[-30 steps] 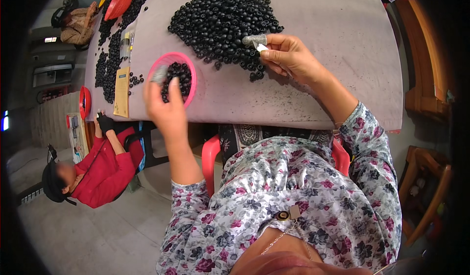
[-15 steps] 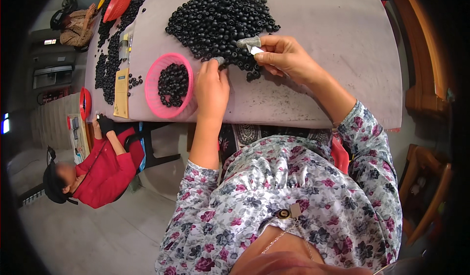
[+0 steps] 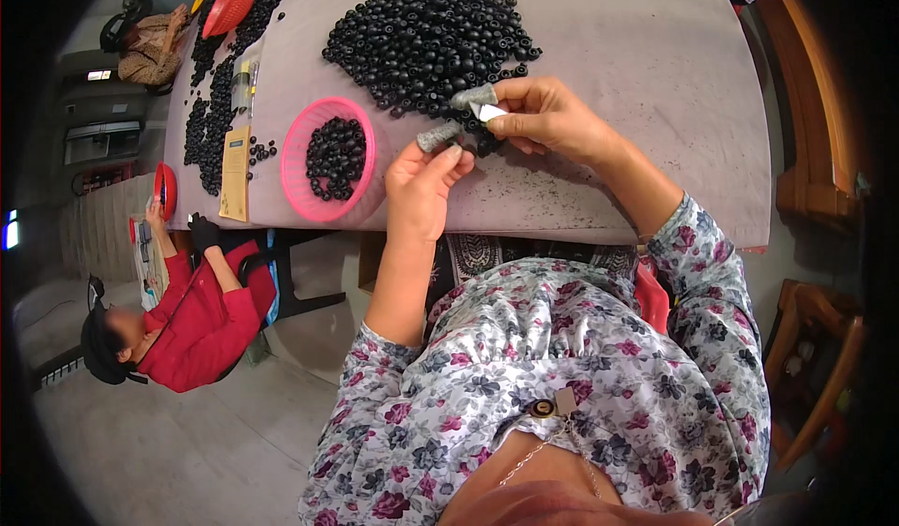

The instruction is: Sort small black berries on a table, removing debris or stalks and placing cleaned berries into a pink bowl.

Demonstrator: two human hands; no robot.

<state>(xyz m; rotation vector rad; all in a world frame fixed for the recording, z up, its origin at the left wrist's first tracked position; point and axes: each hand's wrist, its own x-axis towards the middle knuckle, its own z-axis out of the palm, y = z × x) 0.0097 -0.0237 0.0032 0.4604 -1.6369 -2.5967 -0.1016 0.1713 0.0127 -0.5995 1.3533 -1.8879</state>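
Note:
A heap of small round black pieces with holes, like beads [image 3: 426, 44], lies on the table beyond my hands. My left hand [image 3: 421, 184] is closed at the near edge of the heap, finger and thumb pinching a black bead [image 3: 460, 140], partly hidden by the fingertips. A grey cover wraps its forefinger. My right hand [image 3: 552, 123], also with a grey-covered forefinger, grips a small blade with a white handle [image 3: 490, 112], its tip close to the left fingers. Left of my left hand, a pink plastic basket [image 3: 288, 165] contains several black beads.
The grey tabletop [image 3: 646, 86] has dark crumbs near its front edge. Further left lie a tan card packet [image 3: 234, 175], more black beads [image 3: 211, 133] and a red basket [image 3: 232, 1]. A co-worker in red [image 3: 211, 329] sits at the left, touching a red bowl [image 3: 166, 192].
My left hand has come away from the heap toward the blade, now pinching a bead. My right hand has shifted slightly down. The co-worker has reached a hand to the red bowl.

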